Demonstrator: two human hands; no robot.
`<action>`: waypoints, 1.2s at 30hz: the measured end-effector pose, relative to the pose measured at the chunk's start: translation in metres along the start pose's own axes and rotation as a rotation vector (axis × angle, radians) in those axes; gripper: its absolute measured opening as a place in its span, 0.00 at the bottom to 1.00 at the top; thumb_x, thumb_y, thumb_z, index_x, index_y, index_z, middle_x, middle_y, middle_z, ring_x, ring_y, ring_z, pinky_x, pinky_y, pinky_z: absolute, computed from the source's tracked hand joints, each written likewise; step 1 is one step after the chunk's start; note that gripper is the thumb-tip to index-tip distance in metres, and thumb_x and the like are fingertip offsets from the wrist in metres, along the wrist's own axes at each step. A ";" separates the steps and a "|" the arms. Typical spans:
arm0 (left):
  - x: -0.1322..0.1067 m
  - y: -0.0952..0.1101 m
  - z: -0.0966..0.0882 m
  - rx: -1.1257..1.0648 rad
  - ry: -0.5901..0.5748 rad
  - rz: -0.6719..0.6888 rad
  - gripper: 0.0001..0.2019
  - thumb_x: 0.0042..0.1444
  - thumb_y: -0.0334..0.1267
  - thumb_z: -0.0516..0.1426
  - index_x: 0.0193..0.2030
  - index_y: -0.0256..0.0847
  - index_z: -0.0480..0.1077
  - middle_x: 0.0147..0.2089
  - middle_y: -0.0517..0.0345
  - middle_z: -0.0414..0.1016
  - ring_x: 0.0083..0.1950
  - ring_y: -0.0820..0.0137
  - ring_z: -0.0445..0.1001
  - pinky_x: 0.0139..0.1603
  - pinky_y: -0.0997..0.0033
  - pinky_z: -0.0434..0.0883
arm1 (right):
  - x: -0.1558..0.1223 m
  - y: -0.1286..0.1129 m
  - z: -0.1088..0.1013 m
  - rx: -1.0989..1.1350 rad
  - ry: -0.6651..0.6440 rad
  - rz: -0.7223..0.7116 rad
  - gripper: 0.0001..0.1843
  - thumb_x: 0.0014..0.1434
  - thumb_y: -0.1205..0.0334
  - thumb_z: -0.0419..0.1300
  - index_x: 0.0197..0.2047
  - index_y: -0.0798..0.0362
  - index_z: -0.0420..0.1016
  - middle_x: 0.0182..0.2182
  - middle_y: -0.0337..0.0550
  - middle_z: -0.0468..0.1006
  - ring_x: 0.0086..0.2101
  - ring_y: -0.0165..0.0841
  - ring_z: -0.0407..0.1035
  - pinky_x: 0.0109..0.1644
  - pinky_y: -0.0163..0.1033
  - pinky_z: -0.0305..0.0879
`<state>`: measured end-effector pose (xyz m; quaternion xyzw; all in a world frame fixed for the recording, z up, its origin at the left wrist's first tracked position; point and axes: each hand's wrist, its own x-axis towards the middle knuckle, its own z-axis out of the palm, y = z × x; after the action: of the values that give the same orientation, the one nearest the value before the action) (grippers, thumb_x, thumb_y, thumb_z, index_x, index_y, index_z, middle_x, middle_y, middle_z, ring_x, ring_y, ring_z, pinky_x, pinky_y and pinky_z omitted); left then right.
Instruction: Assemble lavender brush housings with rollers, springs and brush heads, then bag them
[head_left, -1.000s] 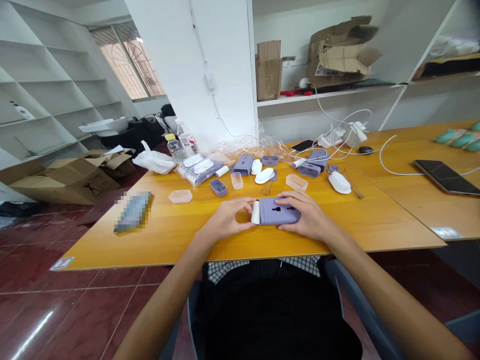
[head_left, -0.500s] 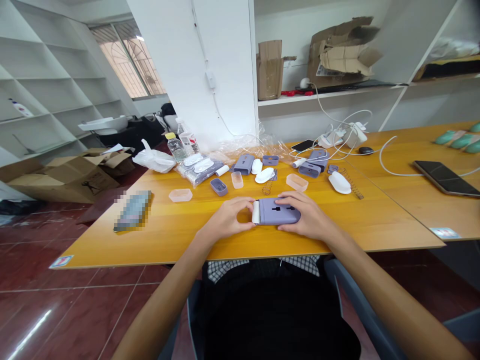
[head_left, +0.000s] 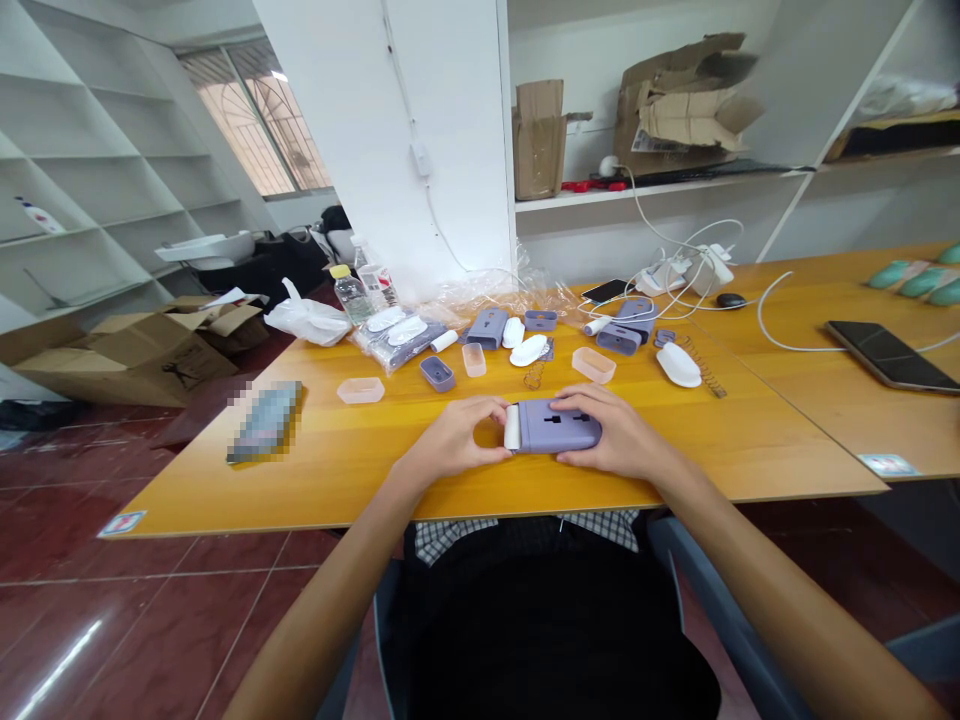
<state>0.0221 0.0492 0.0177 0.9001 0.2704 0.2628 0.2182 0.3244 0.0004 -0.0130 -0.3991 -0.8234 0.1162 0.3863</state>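
Left hand (head_left: 450, 445) pinching white roller (head_left: 512, 427) against end of lilac plastic housing (head_left: 559, 426); right hand (head_left: 611, 430) clasping housing. Housing held just above table (head_left: 337, 470), lower centre of frame. Roller now seated slightly deeper; little else changed.

Single head-worn view, looking forward and down from above the seated person's chest, close over the left hand (head_left: 450, 442) and right hand (head_left: 611, 430), facing across the yellow wooden table (head_left: 322, 470) toward white wall shelves (head_left: 660, 183) beyond it
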 end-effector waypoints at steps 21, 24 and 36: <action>-0.001 -0.002 -0.002 -0.008 -0.016 -0.002 0.12 0.57 0.39 0.71 0.42 0.44 0.74 0.58 0.51 0.84 0.62 0.56 0.81 0.66 0.52 0.74 | 0.000 0.000 -0.002 -0.001 0.030 -0.031 0.32 0.52 0.62 0.78 0.59 0.43 0.79 0.60 0.50 0.80 0.60 0.52 0.75 0.66 0.64 0.71; -0.001 -0.002 -0.002 0.005 -0.008 0.004 0.12 0.57 0.39 0.71 0.42 0.44 0.74 0.58 0.52 0.84 0.64 0.56 0.81 0.67 0.52 0.74 | 0.001 -0.001 -0.002 0.002 0.026 -0.022 0.32 0.51 0.61 0.78 0.59 0.43 0.79 0.60 0.49 0.80 0.59 0.52 0.76 0.66 0.63 0.71; -0.001 0.000 0.000 0.003 0.012 -0.003 0.13 0.55 0.37 0.71 0.40 0.44 0.71 0.54 0.52 0.85 0.62 0.56 0.82 0.63 0.55 0.75 | 0.000 0.000 -0.002 -0.006 0.019 -0.032 0.32 0.51 0.62 0.78 0.59 0.43 0.79 0.60 0.50 0.80 0.60 0.52 0.75 0.65 0.64 0.71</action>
<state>0.0215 0.0489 0.0173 0.8984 0.2735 0.2676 0.2156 0.3256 0.0002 -0.0119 -0.3880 -0.8263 0.1039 0.3948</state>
